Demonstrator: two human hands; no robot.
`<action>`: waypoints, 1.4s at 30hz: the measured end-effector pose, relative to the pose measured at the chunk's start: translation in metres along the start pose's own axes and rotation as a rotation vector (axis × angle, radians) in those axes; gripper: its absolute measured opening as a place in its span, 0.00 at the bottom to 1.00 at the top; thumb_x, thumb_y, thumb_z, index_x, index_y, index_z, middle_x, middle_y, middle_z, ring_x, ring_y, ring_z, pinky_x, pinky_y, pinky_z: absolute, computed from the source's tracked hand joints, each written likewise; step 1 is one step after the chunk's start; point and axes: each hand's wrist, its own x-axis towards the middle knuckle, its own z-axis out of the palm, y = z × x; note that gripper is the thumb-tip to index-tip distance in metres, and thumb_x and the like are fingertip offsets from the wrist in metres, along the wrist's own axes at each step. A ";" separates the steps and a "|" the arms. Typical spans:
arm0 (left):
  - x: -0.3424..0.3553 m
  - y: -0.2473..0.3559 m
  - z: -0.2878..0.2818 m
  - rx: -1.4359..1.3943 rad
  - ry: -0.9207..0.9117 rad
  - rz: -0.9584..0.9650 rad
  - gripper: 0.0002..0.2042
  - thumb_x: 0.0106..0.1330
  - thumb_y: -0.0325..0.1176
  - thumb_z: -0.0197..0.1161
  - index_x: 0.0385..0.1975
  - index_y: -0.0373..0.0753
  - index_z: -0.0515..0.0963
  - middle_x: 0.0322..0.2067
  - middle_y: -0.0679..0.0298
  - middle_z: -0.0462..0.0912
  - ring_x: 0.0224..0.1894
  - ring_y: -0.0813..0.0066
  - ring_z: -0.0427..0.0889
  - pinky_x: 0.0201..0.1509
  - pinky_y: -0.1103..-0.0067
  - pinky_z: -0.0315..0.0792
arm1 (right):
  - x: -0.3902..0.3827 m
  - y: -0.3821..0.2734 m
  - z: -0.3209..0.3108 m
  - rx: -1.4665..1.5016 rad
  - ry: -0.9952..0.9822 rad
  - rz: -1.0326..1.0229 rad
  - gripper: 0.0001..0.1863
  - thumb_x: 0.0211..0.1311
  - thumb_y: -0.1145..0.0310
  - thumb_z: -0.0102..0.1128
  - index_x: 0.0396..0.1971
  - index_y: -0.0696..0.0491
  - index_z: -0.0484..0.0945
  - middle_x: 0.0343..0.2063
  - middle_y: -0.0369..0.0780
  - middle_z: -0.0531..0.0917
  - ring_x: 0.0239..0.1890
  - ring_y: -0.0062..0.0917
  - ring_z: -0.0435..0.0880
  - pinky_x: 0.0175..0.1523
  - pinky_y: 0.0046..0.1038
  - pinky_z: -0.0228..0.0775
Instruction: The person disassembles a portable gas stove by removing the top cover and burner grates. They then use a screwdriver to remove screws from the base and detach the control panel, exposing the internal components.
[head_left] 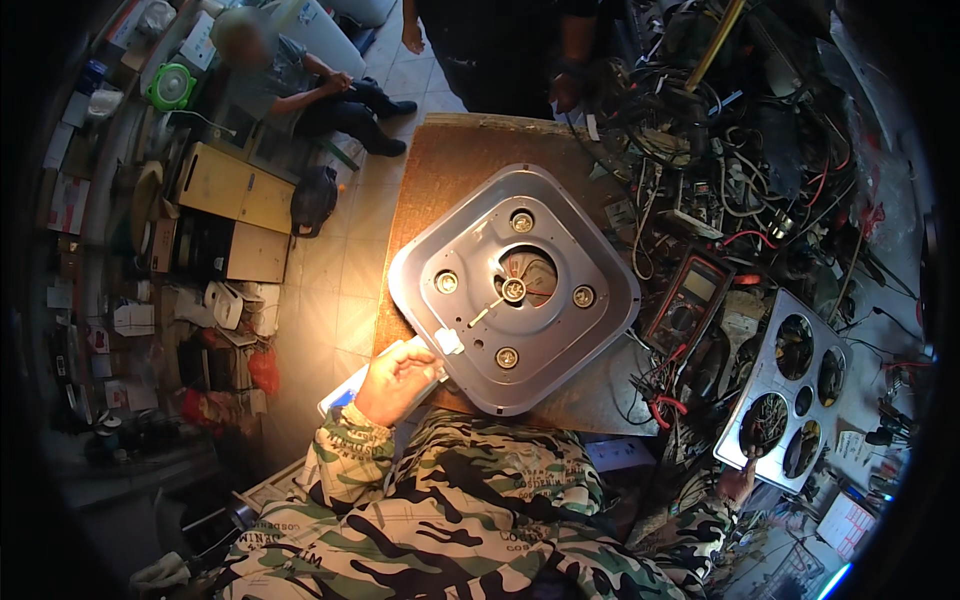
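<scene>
Square metal base plate (515, 290): grey, brass-coloured fittings
Sleeves (440, 520): green, black, cream camouflage
Wooden workbench (445, 170): brown
Perforated metal panel (795, 390): silvery white
Tangled wires (740, 170): black, red

My left hand (397, 378) is curled, fingers closed in a grip, camouflage sleeve bent at the elbow. My right hand (738, 482) reaches out low to the side, fingers mostly hidden.

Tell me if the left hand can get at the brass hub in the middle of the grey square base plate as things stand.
Probably yes. The left hand grips the grey base plate at its lower left edge, and the plate's face is bare, so nothing lies between it and the brass hub. It would have to let go of the edge first.
</scene>
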 end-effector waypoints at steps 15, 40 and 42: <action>0.026 -0.032 -0.036 0.033 0.202 0.085 0.09 0.70 0.24 0.63 0.47 0.31 0.77 0.42 0.61 0.84 0.42 0.80 0.81 0.48 0.82 0.76 | -0.026 -0.004 0.004 -0.421 0.497 0.393 0.22 0.71 0.52 0.61 0.46 0.59 0.81 0.32 0.38 0.84 0.31 0.26 0.81 0.39 0.31 0.71; 0.090 -0.057 -0.034 0.126 0.320 0.018 0.24 0.70 0.34 0.65 0.60 0.29 0.68 0.47 0.57 0.81 0.48 0.74 0.78 0.55 0.76 0.74 | -0.081 0.156 0.436 -0.817 -0.566 0.504 0.29 0.67 0.48 0.65 0.52 0.61 0.79 0.38 0.41 0.87 0.33 0.25 0.87 0.28 0.27 0.81; 0.090 -0.051 -0.029 0.232 0.328 -0.013 0.25 0.69 0.34 0.65 0.62 0.30 0.67 0.49 0.55 0.80 0.50 0.71 0.78 0.57 0.73 0.74 | -0.081 0.164 0.436 -0.771 -0.544 0.482 0.27 0.68 0.51 0.64 0.51 0.61 0.80 0.37 0.41 0.87 0.32 0.25 0.87 0.27 0.28 0.81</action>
